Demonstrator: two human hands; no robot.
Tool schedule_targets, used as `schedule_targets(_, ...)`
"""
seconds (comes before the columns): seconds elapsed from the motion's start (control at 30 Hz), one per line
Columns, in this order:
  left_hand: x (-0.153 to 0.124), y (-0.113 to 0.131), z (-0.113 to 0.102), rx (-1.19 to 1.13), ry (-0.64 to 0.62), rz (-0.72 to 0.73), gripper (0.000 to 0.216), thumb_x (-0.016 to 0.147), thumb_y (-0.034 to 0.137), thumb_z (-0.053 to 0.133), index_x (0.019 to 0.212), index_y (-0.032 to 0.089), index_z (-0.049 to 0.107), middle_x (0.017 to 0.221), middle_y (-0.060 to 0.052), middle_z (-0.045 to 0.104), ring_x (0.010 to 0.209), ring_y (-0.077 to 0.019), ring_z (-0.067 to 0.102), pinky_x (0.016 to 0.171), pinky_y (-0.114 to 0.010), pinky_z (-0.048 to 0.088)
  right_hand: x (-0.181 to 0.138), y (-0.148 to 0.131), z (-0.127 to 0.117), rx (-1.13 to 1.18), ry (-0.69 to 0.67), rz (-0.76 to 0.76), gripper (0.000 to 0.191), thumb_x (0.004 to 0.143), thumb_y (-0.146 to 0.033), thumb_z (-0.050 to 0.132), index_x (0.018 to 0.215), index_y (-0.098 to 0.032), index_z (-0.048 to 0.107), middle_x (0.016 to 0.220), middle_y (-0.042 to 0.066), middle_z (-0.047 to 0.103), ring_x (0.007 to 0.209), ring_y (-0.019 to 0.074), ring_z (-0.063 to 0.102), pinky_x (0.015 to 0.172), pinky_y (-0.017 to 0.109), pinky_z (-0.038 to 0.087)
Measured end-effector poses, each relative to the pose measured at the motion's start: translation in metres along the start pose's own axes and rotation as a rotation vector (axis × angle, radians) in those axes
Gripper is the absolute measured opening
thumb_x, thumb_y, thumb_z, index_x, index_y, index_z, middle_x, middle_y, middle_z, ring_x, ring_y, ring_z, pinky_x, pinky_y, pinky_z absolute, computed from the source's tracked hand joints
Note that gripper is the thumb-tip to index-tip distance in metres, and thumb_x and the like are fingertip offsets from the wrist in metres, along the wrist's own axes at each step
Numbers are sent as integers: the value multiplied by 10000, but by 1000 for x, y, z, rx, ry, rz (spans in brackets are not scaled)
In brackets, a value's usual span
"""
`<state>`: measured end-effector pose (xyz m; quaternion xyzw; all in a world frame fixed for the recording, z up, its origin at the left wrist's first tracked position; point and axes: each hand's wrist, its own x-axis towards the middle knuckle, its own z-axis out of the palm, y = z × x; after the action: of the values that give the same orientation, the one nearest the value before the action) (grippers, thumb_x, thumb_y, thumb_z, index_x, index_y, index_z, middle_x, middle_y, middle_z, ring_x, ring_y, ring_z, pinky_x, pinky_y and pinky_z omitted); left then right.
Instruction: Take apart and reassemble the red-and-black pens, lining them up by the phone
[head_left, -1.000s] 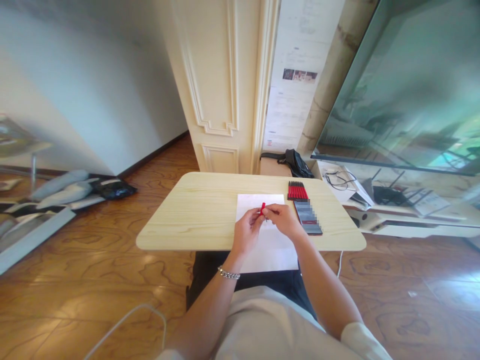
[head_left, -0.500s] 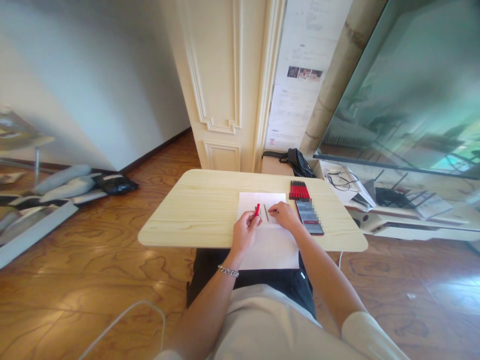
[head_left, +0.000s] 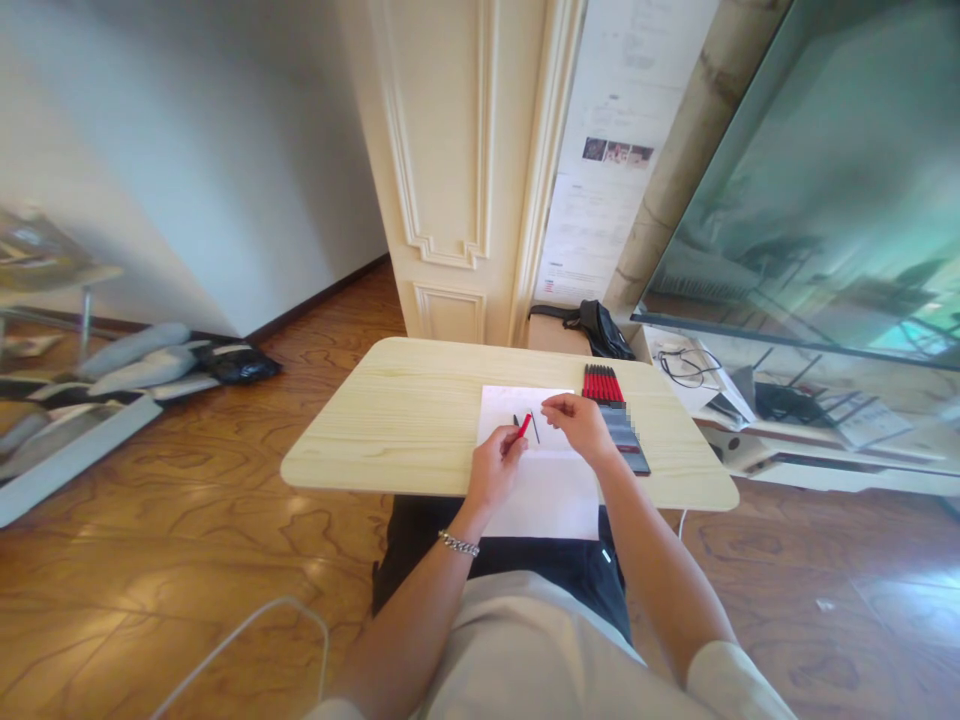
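My left hand (head_left: 493,466) is closed around a red pen barrel (head_left: 524,426), held low over a white sheet of paper (head_left: 547,480) on the light wooden table (head_left: 390,420). A thin dark refill (head_left: 535,428) and a small dark pen part (head_left: 516,420) lie on the paper just beyond it. My right hand (head_left: 579,424) hovers over the paper's far right, fingers pinched together; whether they hold anything is too small to tell.
A row of red and black pens (head_left: 603,383) lies at the table's far right, with a dark flat box (head_left: 626,442) in front of it. A black bag (head_left: 597,328) sits behind the table. A low shelf with cables (head_left: 757,400) stands to the right; clutter (head_left: 142,365) lies on the floor at left.
The hands have moved apart. The thin refill now lies on the paper, and the left hand keeps the red barrel, now tilted to the right. The right hand has shifted toward the pen row.
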<state>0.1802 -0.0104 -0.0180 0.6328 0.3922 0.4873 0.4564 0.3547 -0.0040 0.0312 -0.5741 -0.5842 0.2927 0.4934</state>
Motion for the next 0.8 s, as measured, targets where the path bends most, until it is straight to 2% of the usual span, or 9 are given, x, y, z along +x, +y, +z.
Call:
schedule_targets(0.2, -1, 1, -1, 48, -13, 19, 278, 862, 403, 532, 1045, 215, 624, 924, -56, 704, 849, -190, 668, 793, -319, 508, -9, -32, 0, -128, -29, -81, 226, 802, -315, 563, 922, -176, 694, 788, 44, 688, 714, 152, 610, 685, 263, 465)
schedule_targets(0.53, -3, 5, -3, 103, -31, 60, 256, 870, 388, 521, 1032, 224, 631, 916, -45, 701, 836, -186, 661, 781, -308, 503, -14, -51, -3, -328, -120, -127, 166, 803, -248, 587, 882, -211, 728, 902, 34, 715, 845, 175, 634, 804, 273, 454)
schedule_targets(0.67, -3, 5, -3, 111, -33, 61, 264, 867, 399, 523, 1028, 223, 637, 916, -48, 702, 840, -188, 661, 777, -309, 503, -12, -53, -6, -335, -190, -93, 179, 803, -255, 595, 903, -222, 739, 948, 39, 713, 895, 183, 634, 825, 278, 456)
schedule_targets(0.8, -3, 4, -2, 85, -13, 38, 279, 861, 408, 532, 1033, 214, 635, 920, -56, 706, 843, -191, 664, 781, -313, 504, -7, -36, -6, -245, -237, -78, 262, 821, -320, 567, 1009, -216, 717, 942, 44, 710, 789, 160, 638, 735, 267, 479)
